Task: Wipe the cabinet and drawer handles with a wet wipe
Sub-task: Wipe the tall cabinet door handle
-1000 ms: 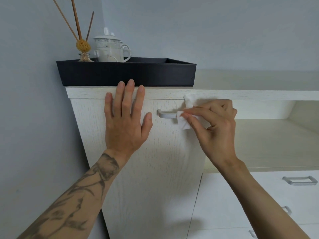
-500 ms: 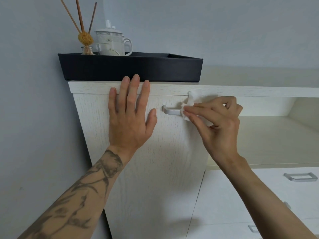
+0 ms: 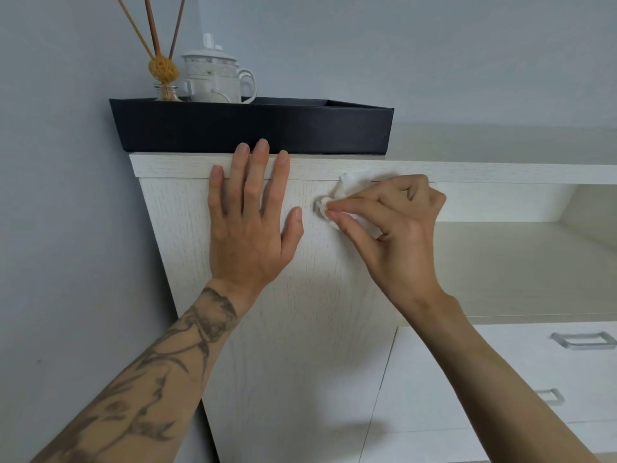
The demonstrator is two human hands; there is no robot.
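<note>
Since 1 s ago my R hand (image 3: 397, 235) has slid the wet wipe (image 3: 350, 183) left along the cabinet handle, which is now hidden under it. The white cabinet door (image 3: 300, 329) fills the middle, w/ a black tray (image 3: 253, 128) on top. My L hand (image 3: 248, 228) lies flat on the door, fingers straight, tips at the top edge. R thumb & forefinger pinch the bunched wipe at the door's upper right. Drawer handles (image 3: 582, 340) are lower right, well apart from both hands. A mug (image 3: 213, 78) & reed diffuser (image 3: 163, 71) stand in the tray.
</note>
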